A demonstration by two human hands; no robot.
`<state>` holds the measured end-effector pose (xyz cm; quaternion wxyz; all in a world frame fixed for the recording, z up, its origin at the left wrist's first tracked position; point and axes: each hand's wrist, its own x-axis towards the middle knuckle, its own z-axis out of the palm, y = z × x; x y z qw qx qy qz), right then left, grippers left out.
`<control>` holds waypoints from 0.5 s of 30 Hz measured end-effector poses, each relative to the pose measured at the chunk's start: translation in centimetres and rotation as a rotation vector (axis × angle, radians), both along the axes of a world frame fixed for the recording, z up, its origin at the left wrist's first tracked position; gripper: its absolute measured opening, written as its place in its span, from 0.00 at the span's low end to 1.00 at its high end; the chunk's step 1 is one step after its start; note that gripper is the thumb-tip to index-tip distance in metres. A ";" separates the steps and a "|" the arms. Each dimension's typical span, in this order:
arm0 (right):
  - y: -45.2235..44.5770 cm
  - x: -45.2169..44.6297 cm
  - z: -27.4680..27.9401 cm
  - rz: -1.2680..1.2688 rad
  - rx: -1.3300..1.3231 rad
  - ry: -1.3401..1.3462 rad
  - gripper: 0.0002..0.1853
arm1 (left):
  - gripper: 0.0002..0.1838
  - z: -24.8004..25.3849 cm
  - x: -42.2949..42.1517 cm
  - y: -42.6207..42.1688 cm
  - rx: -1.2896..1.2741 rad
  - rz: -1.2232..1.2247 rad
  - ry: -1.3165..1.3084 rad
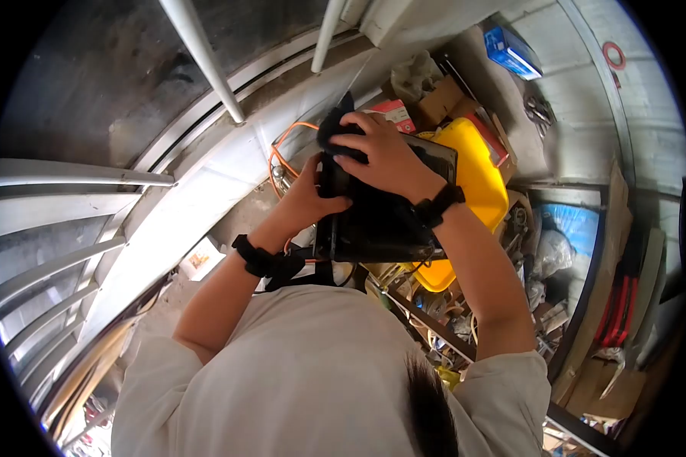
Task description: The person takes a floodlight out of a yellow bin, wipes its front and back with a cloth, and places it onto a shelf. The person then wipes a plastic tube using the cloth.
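A black boxy object [381, 225] with a glossy top lies in front of my body, near the middle of the view. My right hand [385, 156] has its fingers curled over a dark, soft-looking cloth [334, 126] at the object's far left corner. Just below and left of it, my left hand [309, 202] grips the object's left edge, with the thumb over the top and the other fingers partly hidden. Both wrists wear black bands. An orange cable [280, 141] loops beside the left edge.
A yellow plastic tray [484, 183] sits behind and right of the black object. Further right are a blue box [513, 53] and bins of mixed parts [556, 259]. White window bars [206, 61] run along the left. A red and white box [395, 114] lies beyond my hands.
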<state>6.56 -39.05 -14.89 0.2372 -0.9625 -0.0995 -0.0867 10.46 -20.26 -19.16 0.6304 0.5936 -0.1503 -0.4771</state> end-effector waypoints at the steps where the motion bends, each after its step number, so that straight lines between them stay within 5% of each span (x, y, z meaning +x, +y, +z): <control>1: 0.1 0.0 0.4 0.043 -0.006 0.032 0.12 | 0.50 -0.3 0.1 -0.1 0.002 0.003 -0.014; 4: 0.0 -0.9 1.6 0.214 0.053 0.116 0.12 | 0.49 -0.7 0.5 -0.1 0.024 0.003 -0.082; 9: -0.4 -0.4 1.2 0.068 0.031 0.143 0.12 | 0.49 -3.3 0.6 -0.6 -0.021 0.009 -0.186; 15: -3.2 1.3 -1.0 -0.138 0.031 0.157 0.15 | 0.49 -2.4 0.5 -0.6 -0.029 0.023 0.002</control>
